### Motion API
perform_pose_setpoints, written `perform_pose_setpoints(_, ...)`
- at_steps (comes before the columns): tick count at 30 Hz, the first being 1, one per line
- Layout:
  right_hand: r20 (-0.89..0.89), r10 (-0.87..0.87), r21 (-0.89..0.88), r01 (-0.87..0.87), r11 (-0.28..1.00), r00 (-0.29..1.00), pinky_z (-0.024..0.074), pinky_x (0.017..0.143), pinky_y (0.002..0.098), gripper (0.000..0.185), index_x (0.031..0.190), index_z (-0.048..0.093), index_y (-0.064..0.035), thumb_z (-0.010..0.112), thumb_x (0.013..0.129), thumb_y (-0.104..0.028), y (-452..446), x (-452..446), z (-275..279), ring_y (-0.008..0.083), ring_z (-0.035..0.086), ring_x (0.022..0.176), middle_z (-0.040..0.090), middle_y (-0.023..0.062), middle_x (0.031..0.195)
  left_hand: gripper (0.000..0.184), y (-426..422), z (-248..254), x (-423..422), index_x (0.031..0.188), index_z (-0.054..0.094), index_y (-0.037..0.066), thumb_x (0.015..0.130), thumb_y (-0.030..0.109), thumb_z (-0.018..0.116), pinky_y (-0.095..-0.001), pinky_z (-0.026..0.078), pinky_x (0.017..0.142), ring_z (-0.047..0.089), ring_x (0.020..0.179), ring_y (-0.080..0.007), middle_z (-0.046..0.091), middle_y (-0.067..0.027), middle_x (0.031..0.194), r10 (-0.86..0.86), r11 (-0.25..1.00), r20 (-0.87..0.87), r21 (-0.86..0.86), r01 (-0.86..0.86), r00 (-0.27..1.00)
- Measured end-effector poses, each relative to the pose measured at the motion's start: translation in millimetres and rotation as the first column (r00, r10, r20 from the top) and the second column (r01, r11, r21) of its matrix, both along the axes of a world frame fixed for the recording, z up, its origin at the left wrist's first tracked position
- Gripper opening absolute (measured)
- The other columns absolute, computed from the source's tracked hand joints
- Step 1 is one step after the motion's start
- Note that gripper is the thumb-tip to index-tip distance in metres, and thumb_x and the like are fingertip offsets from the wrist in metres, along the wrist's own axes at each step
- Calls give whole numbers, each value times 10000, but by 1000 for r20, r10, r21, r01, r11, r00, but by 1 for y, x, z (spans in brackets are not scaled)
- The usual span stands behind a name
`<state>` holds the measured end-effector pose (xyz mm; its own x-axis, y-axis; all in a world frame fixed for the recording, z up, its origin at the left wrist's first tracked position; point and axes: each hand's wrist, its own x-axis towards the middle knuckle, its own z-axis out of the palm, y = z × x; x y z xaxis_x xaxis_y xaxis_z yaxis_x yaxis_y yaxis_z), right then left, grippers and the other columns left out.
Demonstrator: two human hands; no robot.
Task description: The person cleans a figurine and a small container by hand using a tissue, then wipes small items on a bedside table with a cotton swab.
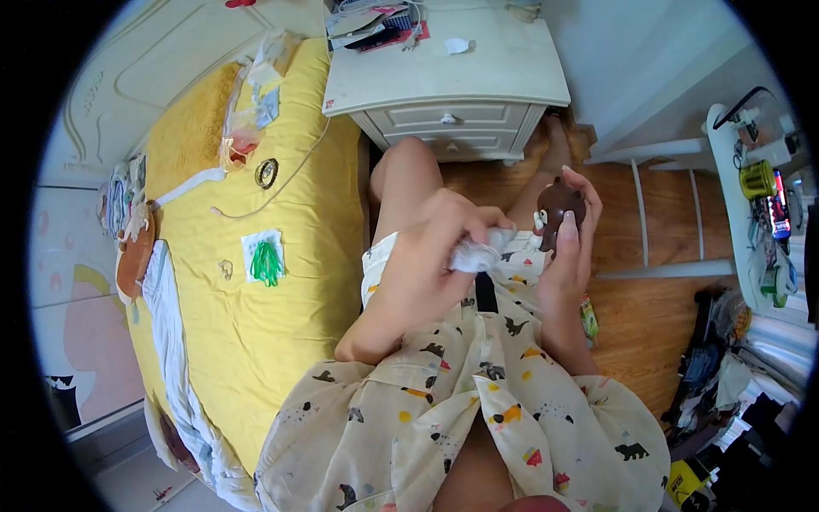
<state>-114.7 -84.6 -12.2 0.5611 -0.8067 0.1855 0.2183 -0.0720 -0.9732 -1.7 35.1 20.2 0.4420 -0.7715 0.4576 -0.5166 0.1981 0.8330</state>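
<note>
My left hand [439, 235] is closed around a crumpled white tissue or cloth [478, 254], held over my lap. To its right, my right hand [573, 247] grips a small brown bear figurine [560, 205] with a pale, light-coloured front facing left. My thumb lies across the figurine and the other fingers are partly hidden behind it. The tissue and the figurine are close together but look apart.
Left is a bed with a yellow sheet [299, 324], bearing a packet of green strips [266, 258], a cable and a dark bracelet [266, 173]. A white nightstand [503, 72] stands ahead. At right, a white table [723, 196] holds a phone [779, 205] and cosmetics.
</note>
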Motion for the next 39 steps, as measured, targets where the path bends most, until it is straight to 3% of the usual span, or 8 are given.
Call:
perform_pose_setpoints(5,-48,-3,-286,-10,958,999,406,961,288,400,1317,452,31,408,952,-128,-9,1,-16,179,429,1181,381,114,1361,344,-11,-9,-4,883,484,52,620,-101,643,-381,487,757,567,890,-311,683,-91,996,-49,993,58,-103,55,997)
perform_pose_setpoints(9,1,-65,-113,64,991,998,432,907,261,397,1327,451,19,397,968,-142,-9,3,-15,153,447,1143,378,104,1365,284,-16,-15,2,896,485,69,722,-32,685,-328,465,764,543,797,-272,706,-111,1000,-173,982,195,-45,185,965)
perform_pose_setpoints(15,-23,-6,88,8,996,1000,466,827,250,412,1368,421,-26,371,988,-177,-18,-4,-4,126,474,1093,381,66,1374,323,-2,-12,11,871,490,31,612,-139,583,-374,488,774,581,885,-303,651,-99,933,-111,994,-95,-27,108,989)
perform_pose_setpoints(21,62,35,-10,-35,999,997,468,844,250,426,1365,415,-15,373,961,-142,-12,1,-7,146,448,1158,370,86,1399,318,-15,-10,1,871,488,37,620,-142,567,-359,487,748,569,847,-280,677,-88,940,-97,983,49,-154,104,994)
perform_pose_setpoints(27,15,22,-207,-18,978,1000,454,902,263,442,1351,410,2,371,940,-157,-13,-1,-8,177,431,1205,378,99,1393,256,-10,-9,5,873,470,64,714,-62,626,-308,487,760,599,816,-267,713,-128,950,-164,986,156,14,164,974)
perform_pose_setpoints(33,155,116,-33,-112,993,981,424,944,283,491,1362,392,-10,330,931,-235,-13,-1,-4,176,454,1189,418,105,1385,285,-6,-12,4,854,482,49,668,-100,638,-364,487,729,568,840,-294,663,-111,921,-80,991,-121,-112,67,989)
perform_pose_setpoints(36,152,120,-19,-119,993,981,443,901,252,508,1369,390,-12,336,931,-265,-15,0,-10,164,461,1183,440,106,1376,283,-9,-10,3,875,442,69,745,-82,642,-280,484,716,578,785,-223,713,-157,940,-177,974,71,-132,185,982)
perform_pose_setpoints(39,174,119,92,-137,986,977,346,1056,349,599,1342,415,42,372,961,-417,-11,-2,-7,214,424,1283,427,159,1401,290,-11,-13,4,865,441,72,742,-78,656,-280,483,714,571,794,-227,713,-163,924,-243,958,42,-144,247,969)
